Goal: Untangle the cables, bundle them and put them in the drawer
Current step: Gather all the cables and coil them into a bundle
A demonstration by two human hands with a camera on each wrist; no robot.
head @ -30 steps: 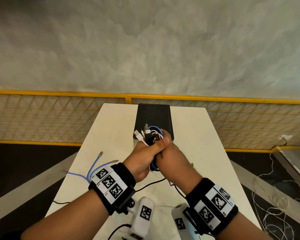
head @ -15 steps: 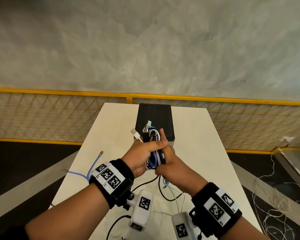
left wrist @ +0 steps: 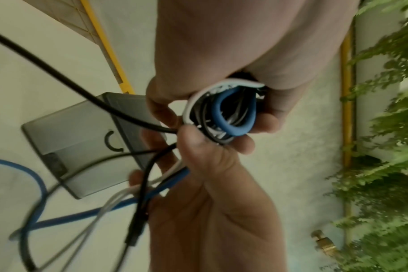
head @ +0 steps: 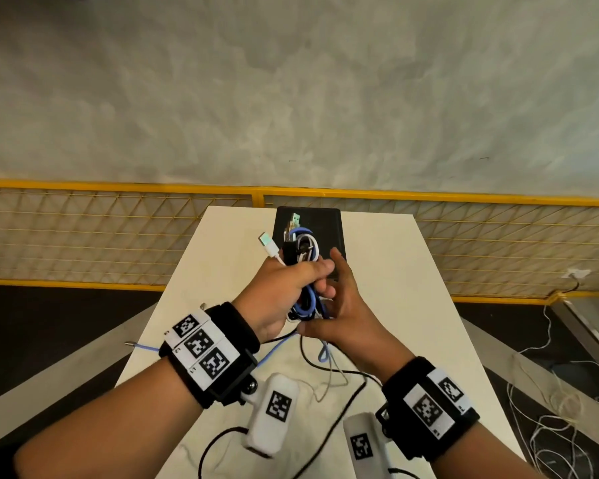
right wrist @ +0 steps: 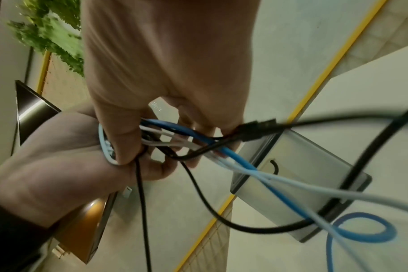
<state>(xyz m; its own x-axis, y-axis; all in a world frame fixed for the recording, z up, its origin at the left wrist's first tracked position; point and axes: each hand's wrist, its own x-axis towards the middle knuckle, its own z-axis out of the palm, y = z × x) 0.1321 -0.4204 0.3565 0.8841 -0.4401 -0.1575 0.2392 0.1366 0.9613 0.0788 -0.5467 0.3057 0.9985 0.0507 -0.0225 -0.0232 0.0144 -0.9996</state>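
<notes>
My left hand (head: 284,285) grips a coiled bundle of blue, white and black cables (head: 303,247) upright above the white table (head: 395,271); USB plugs stick out of its top. In the left wrist view the blue loop of the bundle (left wrist: 233,128) shows at the end of my fist. My right hand (head: 339,309) is against the bundle's lower side, thumb pressing it and fingers curled round the loose strands (right wrist: 221,152) that trail to the table. Just behind the hands stands the small dark drawer box (head: 308,219), its drawer closed.
Loose blue (head: 146,347) and black (head: 343,371) cable tails lie on the near part of the table. A yellow mesh fence (head: 118,229) runs behind the table. Thin white wires (head: 550,409) lie on the floor at the right.
My right hand has slid from the top of the bundle down to its lower side. The blue tail on the left of the table has been drawn in and is shorter.
</notes>
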